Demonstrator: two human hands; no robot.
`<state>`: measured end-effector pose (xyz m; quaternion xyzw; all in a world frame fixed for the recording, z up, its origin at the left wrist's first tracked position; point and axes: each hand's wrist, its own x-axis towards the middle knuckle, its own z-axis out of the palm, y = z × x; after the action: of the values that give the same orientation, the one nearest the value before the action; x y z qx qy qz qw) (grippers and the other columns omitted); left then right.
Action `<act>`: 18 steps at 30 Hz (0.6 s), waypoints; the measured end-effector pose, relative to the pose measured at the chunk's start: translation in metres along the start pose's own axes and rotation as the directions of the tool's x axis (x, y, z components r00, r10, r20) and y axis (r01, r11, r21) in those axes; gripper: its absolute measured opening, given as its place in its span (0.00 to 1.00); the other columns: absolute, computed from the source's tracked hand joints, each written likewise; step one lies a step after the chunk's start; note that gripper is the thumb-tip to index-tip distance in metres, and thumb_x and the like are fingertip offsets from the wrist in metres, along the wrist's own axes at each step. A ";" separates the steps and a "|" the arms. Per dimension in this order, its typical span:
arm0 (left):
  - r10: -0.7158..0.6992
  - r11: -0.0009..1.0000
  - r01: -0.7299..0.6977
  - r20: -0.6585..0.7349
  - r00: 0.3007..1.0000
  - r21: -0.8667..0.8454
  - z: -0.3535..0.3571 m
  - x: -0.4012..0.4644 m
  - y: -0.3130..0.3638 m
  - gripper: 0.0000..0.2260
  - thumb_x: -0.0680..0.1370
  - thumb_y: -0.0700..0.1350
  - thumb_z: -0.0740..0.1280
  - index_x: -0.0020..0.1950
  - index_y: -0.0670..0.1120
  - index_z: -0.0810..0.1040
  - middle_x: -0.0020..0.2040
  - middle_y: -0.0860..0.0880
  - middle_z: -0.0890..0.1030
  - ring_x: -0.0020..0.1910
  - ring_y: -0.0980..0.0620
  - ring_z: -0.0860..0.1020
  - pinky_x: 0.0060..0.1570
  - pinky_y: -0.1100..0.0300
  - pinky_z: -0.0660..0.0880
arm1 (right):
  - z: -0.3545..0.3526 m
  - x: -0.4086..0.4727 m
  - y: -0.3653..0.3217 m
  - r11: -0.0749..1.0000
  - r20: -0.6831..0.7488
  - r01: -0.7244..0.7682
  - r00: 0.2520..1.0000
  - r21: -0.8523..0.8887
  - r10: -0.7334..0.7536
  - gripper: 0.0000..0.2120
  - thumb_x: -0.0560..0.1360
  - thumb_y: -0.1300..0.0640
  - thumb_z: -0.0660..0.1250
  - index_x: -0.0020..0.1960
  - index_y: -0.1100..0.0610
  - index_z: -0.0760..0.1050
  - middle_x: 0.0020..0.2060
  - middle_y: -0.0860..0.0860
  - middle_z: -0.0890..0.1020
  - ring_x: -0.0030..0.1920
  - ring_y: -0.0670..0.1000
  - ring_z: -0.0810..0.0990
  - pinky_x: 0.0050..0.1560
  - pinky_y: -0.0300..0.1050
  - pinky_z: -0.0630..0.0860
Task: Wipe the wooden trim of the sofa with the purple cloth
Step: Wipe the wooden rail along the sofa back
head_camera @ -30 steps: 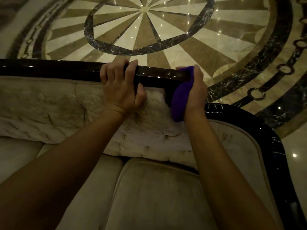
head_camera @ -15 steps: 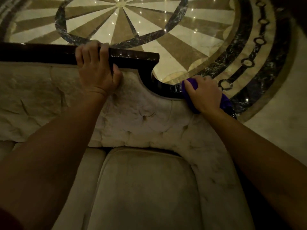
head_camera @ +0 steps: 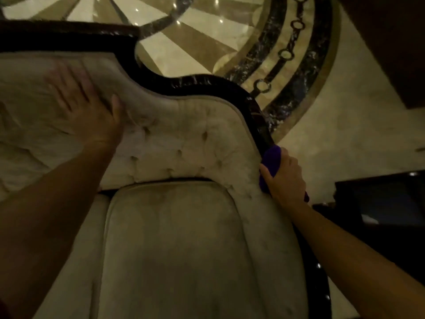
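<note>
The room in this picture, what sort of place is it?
Probably a grand lobby or formal sitting room. The polished marble floor has an inlaid pattern with a chain border, and the tufted cream sofa has glossy dark wooden trim, which the right hand wipes with a purple cloth.

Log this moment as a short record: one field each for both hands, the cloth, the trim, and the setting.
left hand: open, flat on the tufted cream backrest, off the trim
right hand: grip closed on the purple cloth
purple cloth: bunched, pressed against the trim on the sofa's right side
wooden trim: dark, glossy, curving along the backrest edge
setting: patterned marble floor behind the sofa; seat cushion below
</note>
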<state>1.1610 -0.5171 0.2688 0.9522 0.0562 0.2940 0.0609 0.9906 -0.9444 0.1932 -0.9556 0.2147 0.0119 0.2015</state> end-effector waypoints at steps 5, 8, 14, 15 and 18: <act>-0.180 0.973 0.204 0.209 0.961 -0.103 -0.021 -0.025 0.030 0.37 0.83 0.60 0.54 0.84 0.40 0.51 0.84 0.34 0.53 0.84 0.37 0.54 0.83 0.44 0.51 | -0.006 -0.051 0.033 0.990 0.054 -0.072 0.995 -0.120 0.079 0.40 0.80 0.32 0.61 0.81 0.54 0.54 0.68 0.63 0.72 0.64 0.66 0.74 0.52 0.61 0.78; -0.052 0.986 0.133 0.580 0.813 -0.097 -0.045 -0.110 0.055 0.30 0.85 0.50 0.49 0.84 0.37 0.50 0.83 0.31 0.53 0.82 0.32 0.55 0.81 0.41 0.52 | -0.015 -0.093 0.058 0.985 0.111 -0.099 0.987 -0.142 0.115 0.41 0.80 0.33 0.62 0.82 0.55 0.53 0.69 0.65 0.71 0.64 0.67 0.73 0.54 0.61 0.78; -0.135 0.840 0.511 0.842 0.522 -0.182 -0.147 -0.351 0.095 0.29 0.82 0.42 0.69 0.81 0.40 0.62 0.84 0.38 0.57 0.81 0.38 0.62 0.75 0.45 0.64 | -0.046 -0.196 0.112 0.972 0.261 -0.044 0.960 -0.229 0.105 0.44 0.81 0.34 0.62 0.83 0.55 0.45 0.70 0.64 0.71 0.65 0.64 0.74 0.60 0.59 0.78; -0.178 0.788 0.596 0.868 0.463 -0.156 -0.165 -0.381 0.102 0.27 0.82 0.41 0.69 0.80 0.39 0.65 0.83 0.37 0.59 0.80 0.37 0.64 0.76 0.46 0.64 | -0.051 -0.210 0.120 0.964 0.285 -0.030 0.952 -0.265 0.108 0.44 0.81 0.34 0.63 0.83 0.56 0.46 0.70 0.63 0.71 0.65 0.63 0.75 0.61 0.58 0.79; -0.293 0.563 0.825 0.921 0.257 -0.051 -0.222 -0.446 0.119 0.19 0.83 0.40 0.67 0.74 0.38 0.73 0.75 0.36 0.72 0.72 0.38 0.73 0.72 0.50 0.69 | -0.072 -0.238 0.139 0.965 0.466 -0.026 0.872 -0.262 0.150 0.39 0.82 0.40 0.65 0.81 0.60 0.55 0.69 0.62 0.75 0.65 0.62 0.78 0.64 0.56 0.78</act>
<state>0.6772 -0.6796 0.2217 0.8102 0.2894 -0.2454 0.4469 0.7121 -0.9910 0.2328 -0.9291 0.1980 0.2853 0.1269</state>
